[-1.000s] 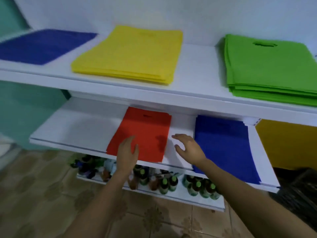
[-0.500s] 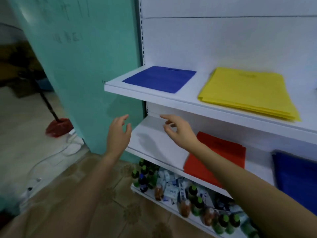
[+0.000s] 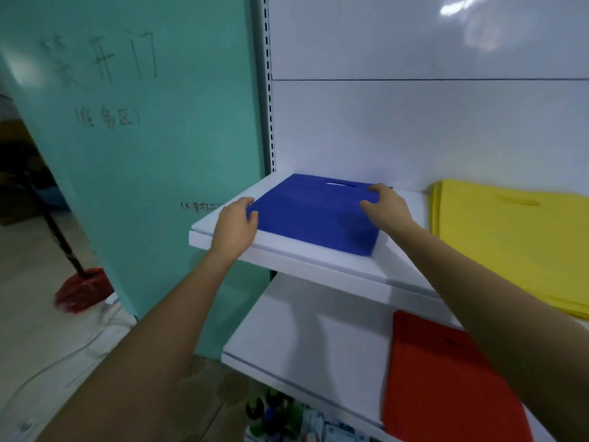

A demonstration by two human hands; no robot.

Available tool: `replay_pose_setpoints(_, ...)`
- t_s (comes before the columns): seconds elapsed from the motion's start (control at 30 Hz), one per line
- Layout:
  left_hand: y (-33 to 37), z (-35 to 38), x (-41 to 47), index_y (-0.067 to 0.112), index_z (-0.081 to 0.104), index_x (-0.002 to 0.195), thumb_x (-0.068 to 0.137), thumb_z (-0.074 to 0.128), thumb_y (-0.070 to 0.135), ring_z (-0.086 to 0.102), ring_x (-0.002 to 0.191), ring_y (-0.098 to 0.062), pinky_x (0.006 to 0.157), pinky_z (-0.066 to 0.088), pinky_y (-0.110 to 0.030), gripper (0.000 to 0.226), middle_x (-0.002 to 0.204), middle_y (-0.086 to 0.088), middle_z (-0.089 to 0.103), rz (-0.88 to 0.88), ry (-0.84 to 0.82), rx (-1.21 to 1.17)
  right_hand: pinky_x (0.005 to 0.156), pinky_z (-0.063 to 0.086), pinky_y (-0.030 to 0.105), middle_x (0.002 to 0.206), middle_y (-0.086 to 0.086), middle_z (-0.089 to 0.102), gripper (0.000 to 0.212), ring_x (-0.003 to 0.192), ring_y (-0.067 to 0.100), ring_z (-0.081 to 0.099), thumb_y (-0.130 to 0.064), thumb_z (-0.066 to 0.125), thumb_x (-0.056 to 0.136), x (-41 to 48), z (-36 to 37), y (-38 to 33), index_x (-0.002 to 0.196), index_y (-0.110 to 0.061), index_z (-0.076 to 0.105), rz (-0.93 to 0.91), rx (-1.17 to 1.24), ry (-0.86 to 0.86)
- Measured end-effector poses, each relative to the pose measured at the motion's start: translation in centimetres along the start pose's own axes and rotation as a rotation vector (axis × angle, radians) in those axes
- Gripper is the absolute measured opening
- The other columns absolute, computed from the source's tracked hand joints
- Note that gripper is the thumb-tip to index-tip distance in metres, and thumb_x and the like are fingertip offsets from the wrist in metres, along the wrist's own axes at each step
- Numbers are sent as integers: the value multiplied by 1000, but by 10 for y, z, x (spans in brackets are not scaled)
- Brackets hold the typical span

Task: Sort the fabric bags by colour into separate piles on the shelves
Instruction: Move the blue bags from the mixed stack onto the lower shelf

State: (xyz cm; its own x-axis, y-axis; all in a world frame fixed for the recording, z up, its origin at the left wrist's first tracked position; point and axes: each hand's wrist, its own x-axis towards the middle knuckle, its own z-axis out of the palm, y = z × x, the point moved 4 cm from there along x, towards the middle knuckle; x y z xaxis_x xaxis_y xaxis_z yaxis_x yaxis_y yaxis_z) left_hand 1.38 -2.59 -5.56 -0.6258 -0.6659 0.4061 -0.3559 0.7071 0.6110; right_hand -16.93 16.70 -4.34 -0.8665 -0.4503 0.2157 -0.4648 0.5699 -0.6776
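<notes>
A flat blue fabric bag (image 3: pixel 314 215) with a cut-out handle lies at the left end of the upper white shelf (image 3: pixel 287 255). My left hand (image 3: pixel 234 226) grips its left edge, thumb on top of the cloth. My right hand (image 3: pixel 387 202) holds its far right corner, fingers curled over the edge. To the right on the same shelf lies a pile of yellow bags (image 3: pixel 510 237). A red bag (image 3: pixel 446 384) lies flat on the lower shelf (image 3: pixel 302 339), partly hidden by my right forearm.
A teal panel (image 3: pixel 143 154) with handwriting stands left of the shelving upright. A red broom (image 3: pixel 81 290) rests on the floor at the left. Bottles (image 3: pixel 274 416) stand on the lowest shelf.
Both hands rose from in front of the lower shelf to the upper shelf and took hold of the blue bag. The view swung further left and upward.
</notes>
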Motion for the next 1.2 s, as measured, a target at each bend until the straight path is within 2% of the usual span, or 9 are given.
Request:
replay_pose_setpoints(0.13,-9,21,44,4,44,132,97,43,30,49,116,-31,91,42,-37,44,127,-16,54,-57,-147,161,95,33,38,130,16,48,51,123,35,37,-41,48,92,29,23,8,131,-10,38,211,-247,-79)
replay_pose_setpoints(0.27,-13,38,68,8,49,94,91,48,46,49,105,-31,71,41,-35,38,103,-13,59,-75,-277,395,98,30,39,129,16,45,56,122,34,35,-46,54,88,36,36,9,126,-9,39,249,-318,-36)
replay_pose_setpoints(0.43,-10,37,83,10,43,84,85,60,44,52,93,-28,65,37,-33,37,97,-11,57,-48,-286,402,92,32,37,126,13,49,54,120,33,38,-32,61,86,37,39,2,128,-10,36,288,-222,5)
replay_pose_setpoints(0.57,-14,39,89,13,43,77,83,62,45,52,90,-27,64,38,-32,38,100,-11,58,-44,-319,369,89,39,37,135,15,41,62,117,34,46,-12,62,84,39,40,-2,137,-7,29,299,-43,72)
replay_pose_setpoints(0.67,-19,42,93,11,57,97,83,58,51,48,110,-30,76,44,-35,42,120,-14,53,-46,-362,383,79,38,32,137,18,36,54,113,33,48,-9,55,89,37,38,3,136,-5,30,366,108,157)
replay_pose_setpoints(0.77,-23,41,94,9,55,117,85,56,51,34,124,-31,89,40,-40,53,133,-15,39,-67,-384,388,80,42,32,133,18,42,48,111,31,50,-6,52,89,38,36,7,133,-5,33,414,155,213)
replay_pose_setpoints(1.0,-19,45,93,9,60,100,89,55,42,36,119,-32,91,40,-41,35,123,-13,48,-7,-332,400,97,41,34,137,12,41,53,120,28,46,4,43,87,28,43,6,137,-12,37,296,151,305)
replay_pose_setpoints(1.1,-17,45,89,10,59,108,91,55,33,44,115,-31,85,42,-40,29,116,-10,58,43,-289,304,98,37,29,136,10,45,48,121,25,46,5,41,88,26,42,4,132,-12,46,225,159,311)
replay_pose_setpoints(1.2,-14,43,87,12,51,123,89,59,25,52,110,-28,84,43,-36,37,122,-10,56,59,-281,134,100,40,31,137,9,46,47,116,23,50,4,40,89,22,35,-1,132,-12,48,174,178,328)
